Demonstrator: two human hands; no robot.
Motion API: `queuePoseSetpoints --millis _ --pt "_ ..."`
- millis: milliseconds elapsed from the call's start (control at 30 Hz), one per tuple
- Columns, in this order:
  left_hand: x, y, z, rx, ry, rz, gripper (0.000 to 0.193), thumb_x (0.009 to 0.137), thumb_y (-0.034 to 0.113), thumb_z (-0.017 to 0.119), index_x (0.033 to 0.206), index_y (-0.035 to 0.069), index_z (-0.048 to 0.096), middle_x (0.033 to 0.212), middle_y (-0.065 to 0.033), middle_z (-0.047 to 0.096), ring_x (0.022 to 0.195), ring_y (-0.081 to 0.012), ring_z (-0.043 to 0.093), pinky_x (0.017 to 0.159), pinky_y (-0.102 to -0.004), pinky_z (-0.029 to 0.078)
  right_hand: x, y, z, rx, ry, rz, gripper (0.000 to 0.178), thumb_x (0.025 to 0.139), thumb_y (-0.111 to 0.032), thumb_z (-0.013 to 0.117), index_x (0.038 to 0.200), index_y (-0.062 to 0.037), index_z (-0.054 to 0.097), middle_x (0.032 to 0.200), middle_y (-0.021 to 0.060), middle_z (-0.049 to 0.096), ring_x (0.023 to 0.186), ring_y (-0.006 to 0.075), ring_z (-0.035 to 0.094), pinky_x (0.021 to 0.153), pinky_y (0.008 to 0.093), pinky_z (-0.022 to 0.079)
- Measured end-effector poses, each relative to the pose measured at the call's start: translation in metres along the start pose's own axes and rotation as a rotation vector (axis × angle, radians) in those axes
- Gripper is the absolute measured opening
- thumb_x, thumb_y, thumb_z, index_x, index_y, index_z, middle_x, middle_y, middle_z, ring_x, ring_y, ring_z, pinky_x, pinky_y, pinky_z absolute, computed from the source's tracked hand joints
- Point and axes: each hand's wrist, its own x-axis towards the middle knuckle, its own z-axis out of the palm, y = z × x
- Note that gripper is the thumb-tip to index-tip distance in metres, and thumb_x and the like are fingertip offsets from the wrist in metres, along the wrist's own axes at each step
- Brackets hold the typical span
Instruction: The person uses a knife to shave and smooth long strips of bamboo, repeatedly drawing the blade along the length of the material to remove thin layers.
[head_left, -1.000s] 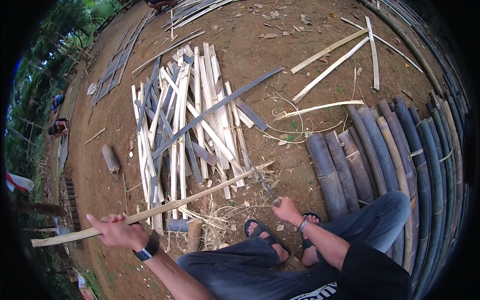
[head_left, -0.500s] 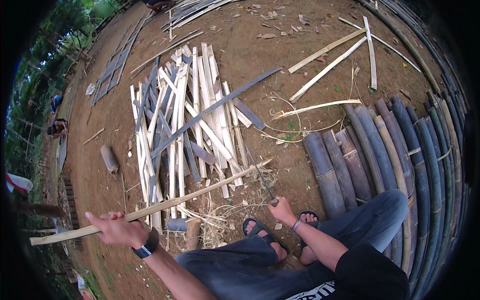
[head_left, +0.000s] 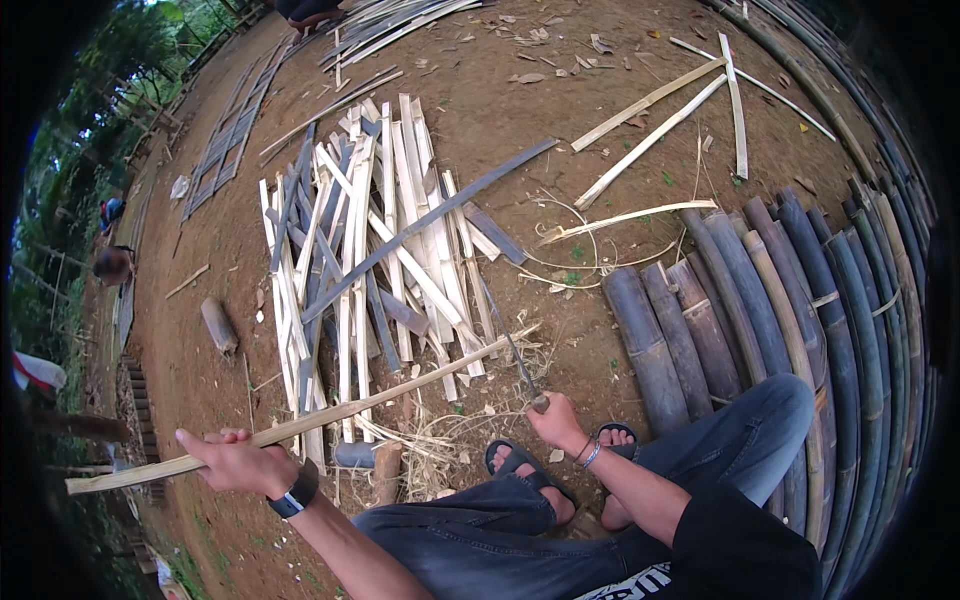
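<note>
My left hand (head_left: 240,464) is closed around a long pale bamboo strip (head_left: 385,395) near its left end, the thumb pointing out along it. The strip slants up to the right, and its far end lies close to the blade of a long thin knife (head_left: 515,352). Whether blade and strip touch I cannot tell. My right hand (head_left: 556,420) grips the knife by its handle, with the blade pointing away and slightly left. Curled shavings (head_left: 425,440) lie on the ground beneath the strip, beside an upright wooden stump (head_left: 387,470).
A heap of split bamboo strips (head_left: 355,230) lies ahead. Dark bamboo poles (head_left: 655,350) are stacked along my right side. More strips (head_left: 650,135) rest on the soil at the far right. A short bamboo piece (head_left: 218,325) lies at left. People crouch in the distance.
My right hand and the knife have shifted slightly left and up. The strip in my left hand has moved a little to the right at its near end.
</note>
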Motion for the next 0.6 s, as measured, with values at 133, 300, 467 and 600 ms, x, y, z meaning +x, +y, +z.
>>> queuePoseSetpoints --millis 133,300,467,600 --pt "-0.004 0.002 0.003 -0.003 -0.037 0.0 0.035 0.093 0.033 0.057 0.073 0.007 0.043 0.062 -0.0002 0.039 0.052 -0.0107 0.039 0.045 -0.026 0.034 0.003 0.042 0.021 -0.015 0.019 0.06 0.024 0.075 -0.021 0.063 0.073 0.0025 0.06 0.061 0.0194 0.059 0.059 0.0289 0.06 0.056 0.0405 0.046" --pt "-0.006 0.001 0.005 -0.024 0.003 0.004 0.037 0.093 0.03 0.056 0.068 0.011 0.038 0.058 0.002 0.033 0.047 -0.0079 0.034 0.041 -0.0239 0.03 0.014 0.03 0.003 -0.107 -0.008 0.057 0.024 0.076 -0.02 0.063 0.069 0.0027 0.058 0.056 0.0161 0.057 0.051 0.024 0.057 0.053 0.0371 0.045" --pt "-0.007 0.006 0.005 -0.037 -0.003 -0.008 0.038 0.094 0.031 0.055 0.066 0.012 0.037 0.056 0.0027 0.032 0.046 -0.0075 0.034 0.04 -0.0232 0.029 -0.004 0.02 0.011 -0.032 -0.007 -0.044 0.025 0.074 -0.021 0.064 0.071 0.0032 0.061 0.066 0.0247 0.061 0.071 0.0376 0.065 0.062 0.0428 0.049" --pt "-0.011 0.009 0.009 -0.043 0.0 -0.017 0.04 0.094 0.032 0.055 0.064 0.013 0.035 0.054 0.003 0.033 0.045 -0.0071 0.034 0.04 -0.0226 0.029 0.037 0.054 -0.002 -0.11 -0.069 0.199 0.024 0.072 -0.021 0.064 0.071 0.0027 0.061 0.066 0.0253 0.06 0.068 0.0396 0.064 0.061 0.0431 0.05"
